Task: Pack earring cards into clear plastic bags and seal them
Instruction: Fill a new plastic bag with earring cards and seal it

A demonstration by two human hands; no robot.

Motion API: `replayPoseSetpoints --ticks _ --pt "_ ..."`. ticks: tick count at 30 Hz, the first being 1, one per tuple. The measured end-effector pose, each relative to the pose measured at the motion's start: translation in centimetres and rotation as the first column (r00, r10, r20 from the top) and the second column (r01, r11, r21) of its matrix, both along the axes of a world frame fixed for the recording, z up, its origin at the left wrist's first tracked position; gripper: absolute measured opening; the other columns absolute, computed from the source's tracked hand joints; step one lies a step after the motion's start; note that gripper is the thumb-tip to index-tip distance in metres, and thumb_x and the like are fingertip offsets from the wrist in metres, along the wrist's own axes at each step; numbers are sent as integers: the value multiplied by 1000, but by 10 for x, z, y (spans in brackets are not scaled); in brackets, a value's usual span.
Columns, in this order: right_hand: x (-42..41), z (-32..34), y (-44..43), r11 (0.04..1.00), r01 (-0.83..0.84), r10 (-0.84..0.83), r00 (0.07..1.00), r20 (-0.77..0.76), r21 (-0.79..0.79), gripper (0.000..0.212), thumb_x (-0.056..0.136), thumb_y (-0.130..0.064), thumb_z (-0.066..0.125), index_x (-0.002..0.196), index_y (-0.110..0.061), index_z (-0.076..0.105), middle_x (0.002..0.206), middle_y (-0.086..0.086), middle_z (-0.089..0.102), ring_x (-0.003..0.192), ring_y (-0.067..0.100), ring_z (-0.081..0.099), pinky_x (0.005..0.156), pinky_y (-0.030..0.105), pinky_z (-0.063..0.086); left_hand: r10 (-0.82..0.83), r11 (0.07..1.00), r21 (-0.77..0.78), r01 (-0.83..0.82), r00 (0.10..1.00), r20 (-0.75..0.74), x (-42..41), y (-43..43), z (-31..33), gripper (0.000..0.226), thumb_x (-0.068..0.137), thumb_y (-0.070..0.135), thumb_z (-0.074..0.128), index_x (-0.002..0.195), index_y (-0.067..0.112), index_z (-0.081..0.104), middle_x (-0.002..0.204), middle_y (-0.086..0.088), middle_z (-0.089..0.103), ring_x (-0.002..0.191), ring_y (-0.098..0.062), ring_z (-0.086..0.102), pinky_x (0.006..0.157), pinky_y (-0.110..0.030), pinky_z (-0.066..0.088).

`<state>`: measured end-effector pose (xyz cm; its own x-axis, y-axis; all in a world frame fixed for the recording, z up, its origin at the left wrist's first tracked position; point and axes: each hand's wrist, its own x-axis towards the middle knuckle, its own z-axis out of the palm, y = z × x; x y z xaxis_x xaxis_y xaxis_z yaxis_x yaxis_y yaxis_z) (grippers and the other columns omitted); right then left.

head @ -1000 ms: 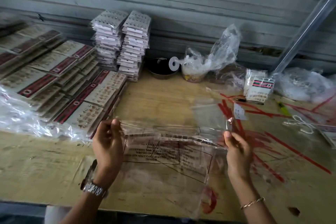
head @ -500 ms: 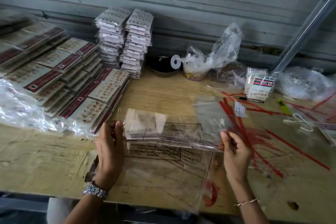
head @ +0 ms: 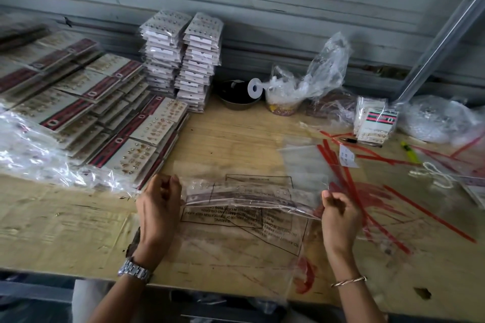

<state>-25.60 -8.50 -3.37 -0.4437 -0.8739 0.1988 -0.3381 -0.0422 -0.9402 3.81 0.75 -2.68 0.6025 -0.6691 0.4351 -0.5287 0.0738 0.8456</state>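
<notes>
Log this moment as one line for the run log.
clear bag: earring cards inside | left hand: grips left end | right hand: pinches right end | seal: unclear

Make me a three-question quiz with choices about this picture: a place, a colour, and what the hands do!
1. Where do the two tall stacks of earring cards stand? A) by the back wall B) at the front edge C) on the floor
2. What colour are the loose strips on the table? A) blue B) red C) black
3. How is the clear plastic bag held? A) it lies untouched B) one hand pinches it C) two hands pinch its ends
Answers: 1 A, they rise against that wall; 2 B, they lie red across the wood; 3 C, the left hand and the right hand each pinch one end.
</notes>
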Motion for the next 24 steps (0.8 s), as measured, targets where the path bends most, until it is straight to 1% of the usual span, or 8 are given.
replayPoseSetpoints --ticks 2,5,6,10,14,18,20,24 --pt "-3 0 -3 998 6 -3 999 -47 60 15 88 -13 68 73 -10 71 59 -11 62 51 -2 55 46 10 36 28 999 26 -28 999 19 0 0 0 22 95 10 58 73 14 57 59 2 60 52 -8 61 36 -11 39" --pt "-5 -2 -3 995 -1 12 994 -109 98 25 88 -16 67 63 -15 66 53 -8 61 48 5 53 47 23 36 47 995 88 -50 998 33 2 2 -2 22 94 12 59 72 12 59 59 -4 62 50 -21 60 39 -35 48" --pt "-4 -3 -2 994 -5 19 991 -134 105 28 87 -17 67 60 -16 63 50 -6 60 46 7 52 45 25 35 51 993 103 -55 998 41 2 3 -3 22 94 12 59 71 11 59 58 -4 61 49 -24 59 39 -35 48" --pt "-5 -8 0 989 13 17 980 -201 145 29 87 -18 68 59 -16 60 52 -1 61 51 15 56 49 25 37 66 983 167 -81 993 95 1 8 -5 28 92 11 60 64 14 57 51 1 53 41 -14 42 36 -19 30" --pt "-4 -11 0 981 20 31 966 -258 193 29 87 -17 66 59 -12 61 53 4 61 52 23 56 50 27 35 79 971 217 -97 993 89 1 12 -9 33 92 10 59 59 11 54 49 -2 47 41 -10 33 36 -17 26" --pt "-1 -7 -2 974 32 34 959 -282 224 30 88 -16 65 59 -12 59 58 8 64 59 28 61 54 30 41 47 978 199 -71 991 122 -1 10 -8 28 94 3 56 67 10 56 53 0 52 41 -9 39 35 -14 31" --pt "0 -5 -2 974 43 24 956 -293 221 29 89 -16 63 61 -12 59 60 10 63 60 28 60 53 29 38 58 981 175 -85 987 152 -3 7 -5 24 95 3 56 72 12 57 54 5 51 40 -7 39 37 -12 34" --pt "5 -3 -2 981 60 6 941 -339 184 22 92 -16 60 76 -2 66 71 17 67 68 31 62 61 33 43 66 983 154 -98 977 202 -3 2 -5 22 96 6 54 76 15 55 56 5 48 42 -6 38 40 -15 36"
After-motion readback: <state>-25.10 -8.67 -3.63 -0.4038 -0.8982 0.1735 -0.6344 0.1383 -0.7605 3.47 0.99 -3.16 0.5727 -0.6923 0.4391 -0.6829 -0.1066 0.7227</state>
